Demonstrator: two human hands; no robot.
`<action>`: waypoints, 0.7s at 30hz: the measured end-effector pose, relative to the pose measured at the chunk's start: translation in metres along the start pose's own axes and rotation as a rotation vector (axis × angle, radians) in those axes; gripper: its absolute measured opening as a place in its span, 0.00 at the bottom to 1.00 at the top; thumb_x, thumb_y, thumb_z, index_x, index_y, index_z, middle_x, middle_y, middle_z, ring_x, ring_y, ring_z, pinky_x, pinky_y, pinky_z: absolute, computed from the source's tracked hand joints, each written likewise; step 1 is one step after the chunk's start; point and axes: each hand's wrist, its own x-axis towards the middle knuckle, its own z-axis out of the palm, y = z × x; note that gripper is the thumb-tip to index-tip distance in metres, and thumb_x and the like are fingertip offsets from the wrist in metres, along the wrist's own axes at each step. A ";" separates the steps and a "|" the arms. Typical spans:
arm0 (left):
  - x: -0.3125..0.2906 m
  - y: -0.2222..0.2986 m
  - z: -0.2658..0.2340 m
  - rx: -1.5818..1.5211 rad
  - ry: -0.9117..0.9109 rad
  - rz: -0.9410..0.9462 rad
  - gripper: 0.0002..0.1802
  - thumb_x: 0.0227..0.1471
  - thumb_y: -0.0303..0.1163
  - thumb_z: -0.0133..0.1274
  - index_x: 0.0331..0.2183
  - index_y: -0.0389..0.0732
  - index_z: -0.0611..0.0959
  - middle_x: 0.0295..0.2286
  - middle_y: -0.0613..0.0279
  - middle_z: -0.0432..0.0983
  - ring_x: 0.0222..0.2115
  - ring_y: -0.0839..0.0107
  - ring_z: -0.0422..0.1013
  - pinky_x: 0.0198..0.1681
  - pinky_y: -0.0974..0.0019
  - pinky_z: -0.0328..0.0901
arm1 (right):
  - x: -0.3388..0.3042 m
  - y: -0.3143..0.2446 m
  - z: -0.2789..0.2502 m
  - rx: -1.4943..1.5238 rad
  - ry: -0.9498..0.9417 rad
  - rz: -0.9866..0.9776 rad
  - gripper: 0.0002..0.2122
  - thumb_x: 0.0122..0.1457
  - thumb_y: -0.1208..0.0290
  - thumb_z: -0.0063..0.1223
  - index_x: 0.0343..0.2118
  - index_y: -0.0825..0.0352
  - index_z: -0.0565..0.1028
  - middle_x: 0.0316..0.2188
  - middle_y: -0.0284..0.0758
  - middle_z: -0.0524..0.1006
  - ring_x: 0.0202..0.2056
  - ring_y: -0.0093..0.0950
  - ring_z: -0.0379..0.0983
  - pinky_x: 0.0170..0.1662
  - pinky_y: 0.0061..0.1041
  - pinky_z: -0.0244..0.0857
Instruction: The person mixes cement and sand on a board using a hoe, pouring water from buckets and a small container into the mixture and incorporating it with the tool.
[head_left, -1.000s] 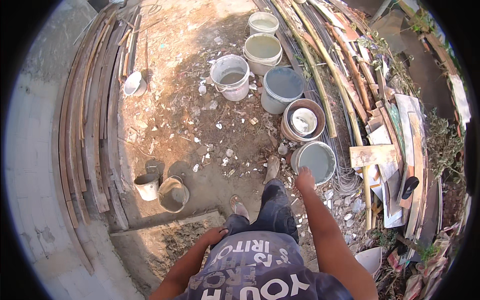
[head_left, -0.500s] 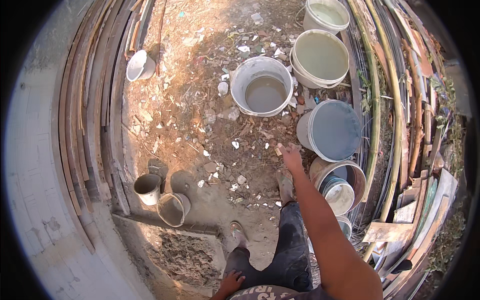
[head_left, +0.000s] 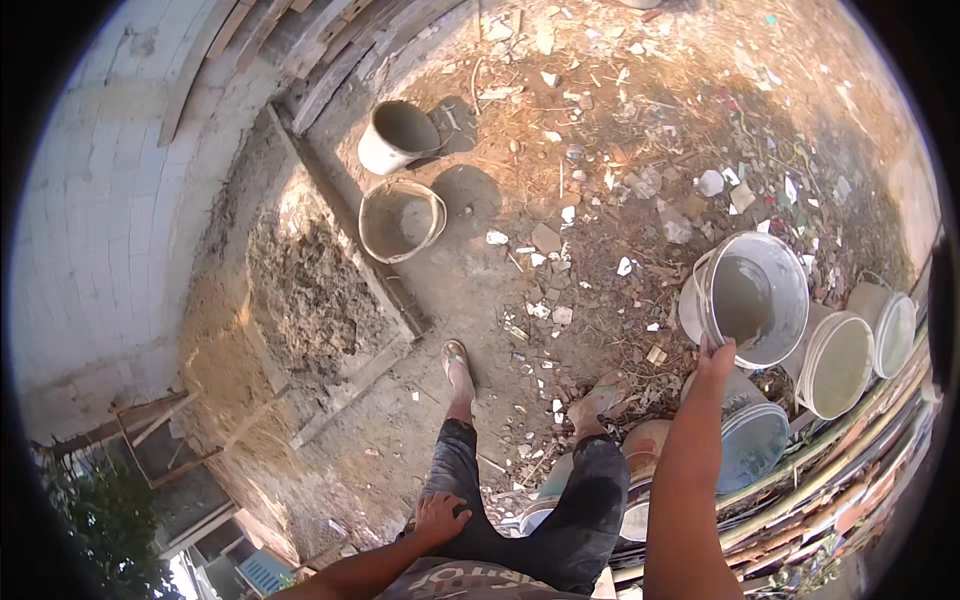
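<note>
My right hand (head_left: 716, 358) is closed at the near rim of a large whitish bucket (head_left: 690, 310) on the right, the fingers partly hidden. Murky grey water (head_left: 742, 300) fills the lower part of that bucket, and a thin wire handle lies along its left side. Spread over my thigh, my left hand (head_left: 440, 518) rests on the dark trousers (head_left: 455, 485) and holds nothing. Just beyond my right forearm stands a bucket of bluish water (head_left: 752, 447).
Two more water-filled buckets, a nearer (head_left: 840, 365) and a farther (head_left: 893, 335), line the right, beside poles and planks (head_left: 850, 440). Two mortar-stained pails (head_left: 385, 150) (head_left: 400, 222) stand ahead left near a soil heap (head_left: 305, 290) edged by boards. Rubble (head_left: 545, 240) litters the ground.
My view has swung to the left, so the buckets appear farther right. My right hand, apart from the large whitish bucket before, is now on its rim. The left hand still rests on my thigh.
</note>
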 end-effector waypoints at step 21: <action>0.160 -0.254 -0.133 -1.214 0.270 -0.434 0.37 0.66 0.55 0.31 0.55 0.29 0.71 0.44 0.37 0.77 0.45 0.41 0.75 0.48 0.42 0.69 | -0.716 0.238 0.133 -1.604 -0.930 -0.148 0.32 0.50 0.59 0.71 0.50 0.71 0.64 0.38 0.38 0.73 0.36 0.27 0.74 0.30 0.25 0.73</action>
